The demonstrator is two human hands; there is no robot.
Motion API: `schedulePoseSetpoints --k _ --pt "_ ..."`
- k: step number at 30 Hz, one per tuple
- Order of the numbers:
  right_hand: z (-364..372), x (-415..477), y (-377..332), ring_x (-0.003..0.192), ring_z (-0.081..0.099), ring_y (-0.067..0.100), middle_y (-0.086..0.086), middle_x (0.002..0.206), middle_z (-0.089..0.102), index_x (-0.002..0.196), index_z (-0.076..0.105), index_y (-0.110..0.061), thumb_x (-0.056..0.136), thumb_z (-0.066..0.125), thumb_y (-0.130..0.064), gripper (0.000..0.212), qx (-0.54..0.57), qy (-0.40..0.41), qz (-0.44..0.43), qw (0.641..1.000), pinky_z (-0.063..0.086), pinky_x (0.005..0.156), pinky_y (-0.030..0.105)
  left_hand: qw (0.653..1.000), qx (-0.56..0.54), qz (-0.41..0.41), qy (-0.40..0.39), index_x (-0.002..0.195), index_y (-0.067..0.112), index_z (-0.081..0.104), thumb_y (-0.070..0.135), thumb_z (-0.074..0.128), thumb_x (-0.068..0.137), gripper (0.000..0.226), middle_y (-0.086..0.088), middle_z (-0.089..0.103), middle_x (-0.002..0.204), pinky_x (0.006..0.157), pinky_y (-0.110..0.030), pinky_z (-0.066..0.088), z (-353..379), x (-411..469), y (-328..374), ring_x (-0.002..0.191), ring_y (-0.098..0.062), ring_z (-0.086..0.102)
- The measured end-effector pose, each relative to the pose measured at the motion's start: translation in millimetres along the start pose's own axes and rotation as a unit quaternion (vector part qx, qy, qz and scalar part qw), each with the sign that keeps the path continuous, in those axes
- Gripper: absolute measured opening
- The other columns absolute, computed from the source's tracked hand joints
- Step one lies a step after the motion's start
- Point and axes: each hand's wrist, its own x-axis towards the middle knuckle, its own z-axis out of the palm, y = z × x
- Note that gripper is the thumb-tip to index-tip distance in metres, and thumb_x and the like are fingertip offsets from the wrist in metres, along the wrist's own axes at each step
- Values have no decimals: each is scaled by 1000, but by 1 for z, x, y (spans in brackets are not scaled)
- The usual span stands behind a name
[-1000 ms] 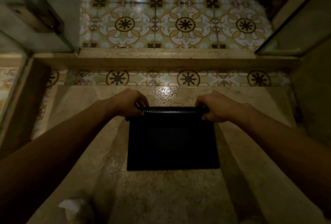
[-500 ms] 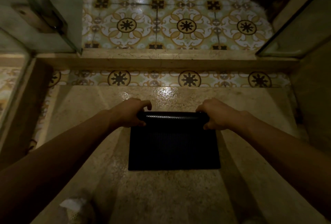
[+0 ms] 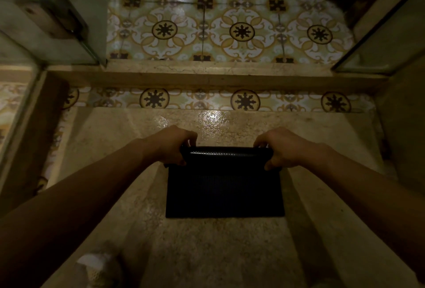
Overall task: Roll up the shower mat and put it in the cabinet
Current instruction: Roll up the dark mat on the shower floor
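Shower mat [image 3: 225,192], a dark, finely textured rectangular sheet that looked like rubber, lay on the speckled beige stone floor of the shower [image 3: 207,253], with its far edge already turned over into a tight roll [image 3: 226,152] and the nearer part spread flat toward the person. Left hand [image 3: 171,147] was closed around the left end of that roll, fingers curled over the top and thumb tucked below, while the right hand [image 3: 279,148] gripped the right end in the same way, so both hands had firm hold of the mat and nothing else. Only a small share of the length seemed to be wound up; judging by the flat dark area that remained, most of the rolling was left to do, toward the near edge. Beyond the hands ran a raised stone curb [image 3: 207,78], faced on the shower side by a strip of patterned tile, and past it the cream and ochre patterned tile floor [image 3: 207,25] of the room, with glass panels [image 3: 388,34] standing at either side. A pale crumpled object [image 3: 96,264] sat near the bottom left, too dim to identify. No cabinet could be seen from this view, so the putting-away step appeared wholly undone, and it would have to follow once the roll was complete and lifted clear of the floor.
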Motion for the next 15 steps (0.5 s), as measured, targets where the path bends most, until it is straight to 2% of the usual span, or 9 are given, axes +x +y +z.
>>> schedulePoseSetpoints --k 2,4,8,11,15 --pt "3 -2 2 89 53 10 -5 111 63 117 62 -29 59 91 -35 66 2 14 -3 1000 43 69 25 1000 17 10 2 92 29 51 15 84 68 43 1 65 106 54 -13 38 3 -1 4 84 -13 58" --pt "5 -4 2 89 50 10 -4 111 63 118 62 -29 60 89 -38 65 -14 17 -12 1000 42 71 27 1000 20 16 -8 90 27 49 15 84 69 43 0 64 105 52 -12 39 3 -1 5 83 -14 58" --pt "-1 -3 4 101 60 17 0 116 65 127 59 -26 73 78 -32 58 -11 -19 -21 1000 44 77 26 999 -2 17 -50 99 26 56 14 79 74 36 9 57 93 50 -13 37 -5 0 2 69 3 51" --pt "-4 -2 3 100 59 15 0 117 65 125 58 -27 74 78 -27 54 -2 -31 -13 999 42 74 25 999 -5 13 -53 93 31 54 13 79 72 37 11 59 90 57 -16 39 -8 0 2 78 -6 57" --pt "2 -6 -1 104 59 18 -1 119 63 130 55 -25 68 86 -33 70 -7 -15 -11 1000 41 77 24 1000 6 19 -15 87 33 49 18 86 66 45 5 64 103 63 -19 45 2 -3 2 90 -14 61"
